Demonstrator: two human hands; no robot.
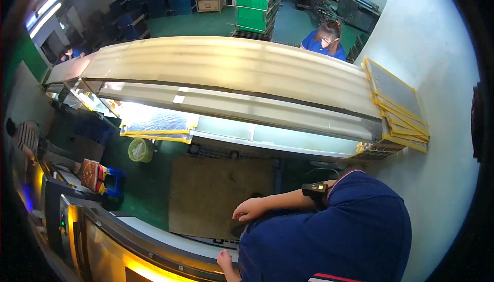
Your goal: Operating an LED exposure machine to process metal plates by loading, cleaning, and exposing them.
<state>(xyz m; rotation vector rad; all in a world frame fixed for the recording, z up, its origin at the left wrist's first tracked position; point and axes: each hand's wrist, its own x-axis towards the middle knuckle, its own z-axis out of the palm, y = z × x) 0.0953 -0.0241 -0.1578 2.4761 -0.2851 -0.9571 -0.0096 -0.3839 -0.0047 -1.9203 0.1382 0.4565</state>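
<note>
One co-worker in a striped top (25, 135) is at the far left, and beyond, at the end of the long bench, a second co-worker in blue (72, 54) is partly visible. Next come a red-brown patterned block (90, 174) and, just beside it, a blue stool (114, 181). Below them, a dark-framed machine (118, 241) glows amber and slants toward the lower middle. Above it on the floor stands a yellow-green bin (140, 151), near a stack of yellow-edged sheets (157, 122) lit brightly under the cream-topped bench (221, 66).

At the lower middle, the left hand (225, 260) is near the machine's pale edge; its fingers look drawn in, but I cannot tell whether they pinch anything or touch that edge. A brown mat (216, 184) covers the floor farther up. Slightly to the right, the right hand (249, 210) hangs slack over the mat's near corner, fingers loosely bent. A green rack (252, 1) stands behind the bench.

Farther right, a black device (314, 189) is strapped to the right arm, outside a navy sleeve. Across the bench, another co-worker (324, 40) looks down. Yellow-edged panels (399, 102) lean by the pale wall (447, 76).
</note>
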